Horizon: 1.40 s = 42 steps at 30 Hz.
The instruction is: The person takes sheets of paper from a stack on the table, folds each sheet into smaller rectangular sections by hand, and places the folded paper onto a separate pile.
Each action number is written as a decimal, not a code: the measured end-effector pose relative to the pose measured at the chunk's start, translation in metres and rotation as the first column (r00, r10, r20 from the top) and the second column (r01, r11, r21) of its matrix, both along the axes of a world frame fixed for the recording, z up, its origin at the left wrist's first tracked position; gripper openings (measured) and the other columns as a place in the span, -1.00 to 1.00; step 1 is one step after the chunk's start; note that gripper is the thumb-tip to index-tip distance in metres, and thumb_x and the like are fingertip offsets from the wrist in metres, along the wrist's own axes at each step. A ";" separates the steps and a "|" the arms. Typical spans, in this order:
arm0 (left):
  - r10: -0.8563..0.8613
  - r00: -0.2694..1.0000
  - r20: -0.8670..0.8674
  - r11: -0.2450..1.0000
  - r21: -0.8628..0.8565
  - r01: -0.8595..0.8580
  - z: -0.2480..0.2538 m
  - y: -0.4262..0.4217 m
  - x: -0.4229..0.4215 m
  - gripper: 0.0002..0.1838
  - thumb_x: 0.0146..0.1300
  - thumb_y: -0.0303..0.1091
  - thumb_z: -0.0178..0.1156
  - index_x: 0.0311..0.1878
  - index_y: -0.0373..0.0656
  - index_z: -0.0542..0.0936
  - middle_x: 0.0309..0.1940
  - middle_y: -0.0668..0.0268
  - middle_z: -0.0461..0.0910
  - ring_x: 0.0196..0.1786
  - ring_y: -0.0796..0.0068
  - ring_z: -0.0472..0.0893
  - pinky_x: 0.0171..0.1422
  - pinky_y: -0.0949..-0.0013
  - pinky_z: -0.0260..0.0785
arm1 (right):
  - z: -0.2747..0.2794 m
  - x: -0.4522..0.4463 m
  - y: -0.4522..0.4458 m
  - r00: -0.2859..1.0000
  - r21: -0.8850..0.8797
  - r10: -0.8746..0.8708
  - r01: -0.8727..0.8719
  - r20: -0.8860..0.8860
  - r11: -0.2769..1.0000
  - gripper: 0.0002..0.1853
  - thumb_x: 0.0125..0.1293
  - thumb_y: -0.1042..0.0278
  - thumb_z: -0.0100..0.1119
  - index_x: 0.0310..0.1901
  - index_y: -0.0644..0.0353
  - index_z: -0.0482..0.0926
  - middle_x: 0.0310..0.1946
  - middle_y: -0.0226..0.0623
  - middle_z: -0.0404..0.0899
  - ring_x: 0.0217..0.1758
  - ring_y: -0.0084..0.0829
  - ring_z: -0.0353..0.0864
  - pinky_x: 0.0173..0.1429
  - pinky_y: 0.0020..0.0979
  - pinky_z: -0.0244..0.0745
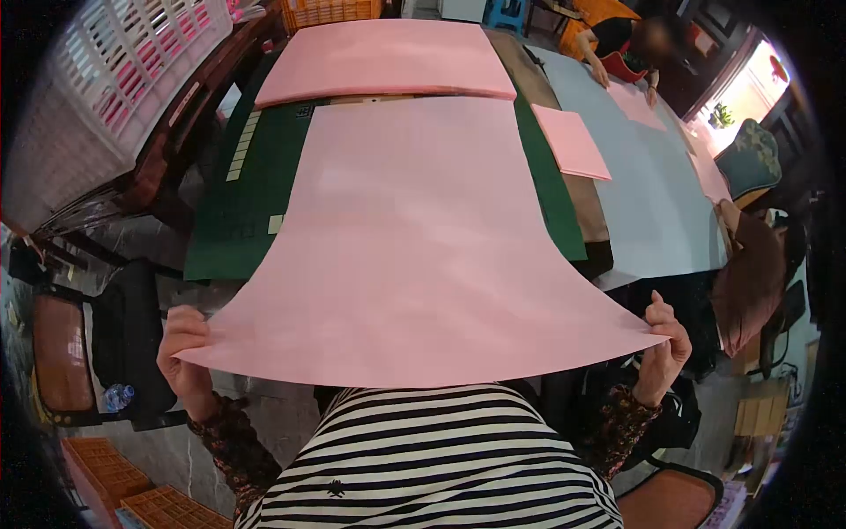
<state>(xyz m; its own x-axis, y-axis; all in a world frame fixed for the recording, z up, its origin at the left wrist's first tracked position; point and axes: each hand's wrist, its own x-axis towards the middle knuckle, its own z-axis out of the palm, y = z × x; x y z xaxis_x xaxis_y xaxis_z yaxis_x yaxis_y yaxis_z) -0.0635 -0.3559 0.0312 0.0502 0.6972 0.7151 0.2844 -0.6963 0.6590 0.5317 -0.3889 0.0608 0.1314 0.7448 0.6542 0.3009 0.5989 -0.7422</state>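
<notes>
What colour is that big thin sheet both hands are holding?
The large thin sheet is plain pale pink, best seen in the head view.

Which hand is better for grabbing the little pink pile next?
Probably the right hand: the little pink pile is on that side of the big pink sheet, while the left hand is across the sheet. Both pinch the sheet's near corners, so the right must let go first.
</notes>
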 end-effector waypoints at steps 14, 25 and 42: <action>-0.071 0.986 0.149 0.996 0.070 0.062 0.033 -0.014 0.024 -0.74 0.36 -0.15 0.17 -0.36 -0.13 0.48 -0.43 0.37 0.41 -0.35 0.46 0.31 -0.23 0.31 0.12 | 0.012 0.013 -0.001 0.993 0.061 0.109 -0.107 -0.036 0.992 -0.80 0.33 0.29 0.22 -0.24 0.29 0.57 -0.26 -0.15 0.62 -0.25 -0.35 0.52 0.34 -0.05 0.28; 0.192 0.959 0.208 0.913 -0.397 -0.096 0.027 0.078 -0.006 -0.81 0.44 -0.30 0.09 -0.11 -0.24 0.54 -0.17 0.38 0.54 -0.06 0.55 0.50 0.03 0.41 0.34 | 0.035 -0.001 0.118 0.988 -0.239 -0.144 0.127 -0.052 0.963 -0.86 0.35 0.47 0.12 -0.23 0.39 0.59 -0.21 -0.18 0.65 -0.19 -0.44 0.54 0.03 -0.44 0.40; 0.330 0.942 0.070 0.638 -0.752 -0.167 -0.007 0.325 0.043 -0.74 0.39 -0.36 0.08 -0.04 -0.37 0.59 -0.26 0.42 0.60 -0.24 0.71 0.50 -0.15 0.54 0.40 | 0.000 0.004 0.371 0.973 -0.666 -0.069 -0.100 -0.222 0.739 -0.80 0.34 0.30 0.18 -0.17 0.27 0.58 -0.36 -0.47 0.56 -0.28 -0.62 0.53 -0.08 -0.51 0.49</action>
<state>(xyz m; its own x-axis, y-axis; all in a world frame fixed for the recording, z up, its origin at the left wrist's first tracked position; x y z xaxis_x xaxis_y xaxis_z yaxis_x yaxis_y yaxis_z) -0.0201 -0.0310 0.0243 -0.2785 0.9590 -0.0518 0.1914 0.1083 0.9755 0.5353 -0.0179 0.0611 0.1905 0.9799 -0.0600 0.0766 -0.0758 -0.9942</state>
